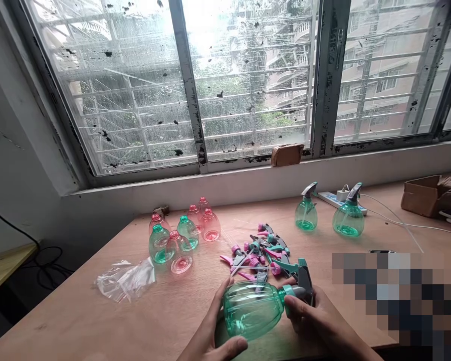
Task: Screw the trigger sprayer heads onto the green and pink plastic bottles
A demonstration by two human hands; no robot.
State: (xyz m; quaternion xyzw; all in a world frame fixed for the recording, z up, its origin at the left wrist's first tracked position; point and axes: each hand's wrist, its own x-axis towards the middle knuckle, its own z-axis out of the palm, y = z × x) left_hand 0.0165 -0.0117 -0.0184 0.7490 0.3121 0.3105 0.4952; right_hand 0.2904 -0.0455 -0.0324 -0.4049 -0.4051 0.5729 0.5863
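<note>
My left hand (214,328) is wrapped around a clear green plastic spray bottle (253,308) that lies on its side near the table's front edge. At the bottle's neck my right hand (315,318) grips the grey-and-teal trigger sprayer head (302,281). Just beyond the bottle lies a loose pile of pink and teal sprayer heads (261,250). A cluster of green and pink bottles without sprayers (180,235) stands to the left. Two green bottles fitted with sprayers (328,215) stand at the back right.
A crumpled clear plastic bag (126,281) lies at the left on the wooden table (97,311). A white power strip (340,200) with cables and a brown cardboard box (426,195) sit at the back right. A window sill runs behind; a blurred patch covers the lower right.
</note>
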